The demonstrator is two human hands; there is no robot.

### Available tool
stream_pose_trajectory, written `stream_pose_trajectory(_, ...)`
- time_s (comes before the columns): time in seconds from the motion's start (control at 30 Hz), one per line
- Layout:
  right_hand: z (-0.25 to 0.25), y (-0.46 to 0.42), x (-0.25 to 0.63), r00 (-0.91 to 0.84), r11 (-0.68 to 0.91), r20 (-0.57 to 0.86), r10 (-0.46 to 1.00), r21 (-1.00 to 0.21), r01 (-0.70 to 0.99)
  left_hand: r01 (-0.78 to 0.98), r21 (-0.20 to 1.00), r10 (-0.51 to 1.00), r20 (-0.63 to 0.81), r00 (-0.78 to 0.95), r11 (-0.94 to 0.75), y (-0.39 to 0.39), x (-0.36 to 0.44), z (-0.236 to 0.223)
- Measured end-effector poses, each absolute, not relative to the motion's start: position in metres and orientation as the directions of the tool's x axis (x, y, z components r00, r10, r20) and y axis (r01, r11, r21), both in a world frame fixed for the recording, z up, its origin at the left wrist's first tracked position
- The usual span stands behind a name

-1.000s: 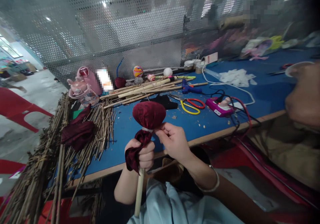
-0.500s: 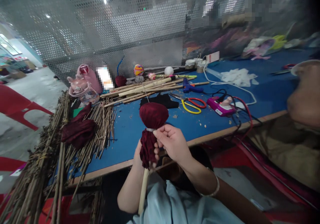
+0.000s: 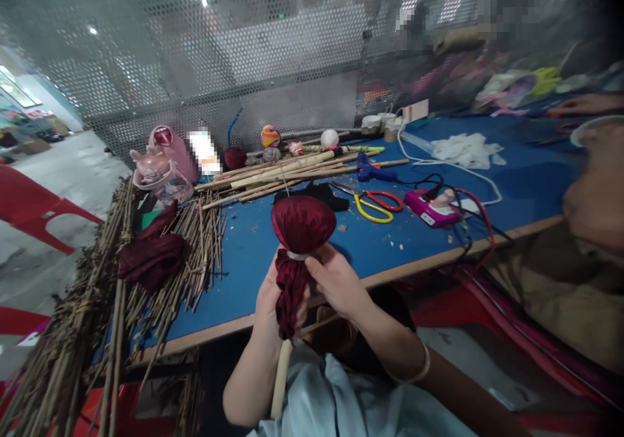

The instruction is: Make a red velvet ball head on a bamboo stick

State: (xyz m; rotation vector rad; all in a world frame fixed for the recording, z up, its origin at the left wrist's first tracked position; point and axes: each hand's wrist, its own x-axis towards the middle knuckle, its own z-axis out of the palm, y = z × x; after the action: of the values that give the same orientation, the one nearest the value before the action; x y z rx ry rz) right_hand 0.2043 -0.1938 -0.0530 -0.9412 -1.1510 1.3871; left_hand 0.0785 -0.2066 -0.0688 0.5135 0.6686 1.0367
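Observation:
A dark red cloth [image 3: 303, 221] is bunched into a rounded head and cinched at its neck by a pale band [image 3: 297, 255]. Below the band the cloth hangs in folds, and a light wooden stick [image 3: 280, 378] comes out under it. My left hand [image 3: 268, 297] is wrapped round the gathered cloth from behind, its fingers partly hidden. At the neck, my right hand [image 3: 336, 278] grips the bundle by the band, thumb in front and fingers behind the head. A thin wire or thread rises from the top of the head.
Scissors [image 3: 373, 205], a blue glue gun [image 3: 373, 169] and a magenta power strip [image 3: 431, 208] with cables lie beyond my hands. Thin sticks [image 3: 209, 248] and another dark red cloth [image 3: 152, 255] are on the left. A co-worker's arm [image 3: 595, 177] is at the right.
The cloth head has tilted and turned toward me, showing more of its folds. My right fingers have moved from pinching at the band to behind the head. A co-worker's hand has appeared at far right.

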Motion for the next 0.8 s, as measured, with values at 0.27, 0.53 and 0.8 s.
stream_pose_trajectory(0.27,-0.071,-0.199,0.197,-0.010,-0.099,-0.110,0.994,-0.853,-0.513,-0.113,0.985,0.952,0.091,-0.292,-0.129,-0.204,0.083,-0.050)
stream_pose_trajectory(0.53,-0.070,-0.163,0.216,0.151,0.002,-0.101,0.983,-0.824,-0.567,-0.856,0.473,0.974,-0.178,0.141,0.210,-0.175,0.060,-0.042)
stream_pose_trajectory(0.8,-0.088,-0.161,0.216,0.143,0.000,-0.070,0.987,-0.898,-0.439,-0.679,0.731,0.991,-0.127,-0.033,0.071,-0.176,0.070,-0.047)
